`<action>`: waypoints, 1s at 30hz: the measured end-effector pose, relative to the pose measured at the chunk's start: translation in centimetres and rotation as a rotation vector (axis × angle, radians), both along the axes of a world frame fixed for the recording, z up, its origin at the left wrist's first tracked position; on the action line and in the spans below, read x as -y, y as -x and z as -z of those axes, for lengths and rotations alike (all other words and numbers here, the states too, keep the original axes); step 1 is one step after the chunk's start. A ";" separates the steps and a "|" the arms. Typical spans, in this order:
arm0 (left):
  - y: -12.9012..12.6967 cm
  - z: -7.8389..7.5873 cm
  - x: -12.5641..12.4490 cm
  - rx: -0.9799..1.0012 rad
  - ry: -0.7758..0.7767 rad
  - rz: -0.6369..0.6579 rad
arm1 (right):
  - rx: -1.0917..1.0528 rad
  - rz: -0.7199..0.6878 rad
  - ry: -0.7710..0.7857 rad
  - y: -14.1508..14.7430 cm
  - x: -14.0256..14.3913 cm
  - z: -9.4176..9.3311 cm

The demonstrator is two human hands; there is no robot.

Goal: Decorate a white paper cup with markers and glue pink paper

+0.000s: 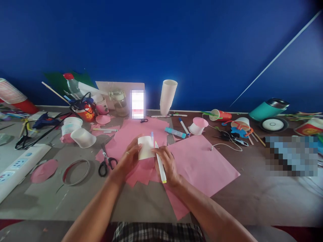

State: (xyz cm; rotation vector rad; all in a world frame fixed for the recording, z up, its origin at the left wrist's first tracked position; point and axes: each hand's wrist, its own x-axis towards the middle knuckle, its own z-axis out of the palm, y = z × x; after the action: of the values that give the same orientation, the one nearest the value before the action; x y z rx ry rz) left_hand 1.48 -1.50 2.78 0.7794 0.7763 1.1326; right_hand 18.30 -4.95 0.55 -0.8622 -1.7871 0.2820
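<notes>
Left hand (129, 157) fingers curled around white paper cup (146, 147), held upright over pink paper sheets (202, 164). Right hand (168, 164) touching cup's other side, pinching white marker (160, 163). Black scissors (105, 164) lying just left, on table (141, 201).

Matt pink paper sheets (202, 161) lie under a smooth white paper cup (145, 148).
</notes>
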 end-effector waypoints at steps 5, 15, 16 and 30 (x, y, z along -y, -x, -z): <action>-0.1 0.1 0.3 -0.071 0.008 -0.036 | 0.090 -0.006 -0.052 -0.6 -0.1 -0.4; 0.0 -0.2 -0.1 -0.069 0.030 -0.089 | -0.251 -0.070 0.177 -0.5 0.2 -1.5; 0.1 -0.2 -0.1 -0.063 0.028 -0.087 | -0.328 -0.077 0.244 -0.5 0.3 -1.7; -0.3 -0.5 0.0 -0.089 0.008 -0.065 | -0.596 -0.192 0.556 0.3 0.7 -1.3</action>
State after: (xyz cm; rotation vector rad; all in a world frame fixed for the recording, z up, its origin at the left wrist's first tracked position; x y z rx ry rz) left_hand 1.82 -1.50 3.29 0.8072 0.8850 1.1586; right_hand 18.01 -5.63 1.81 -0.8624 -1.2335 1.0809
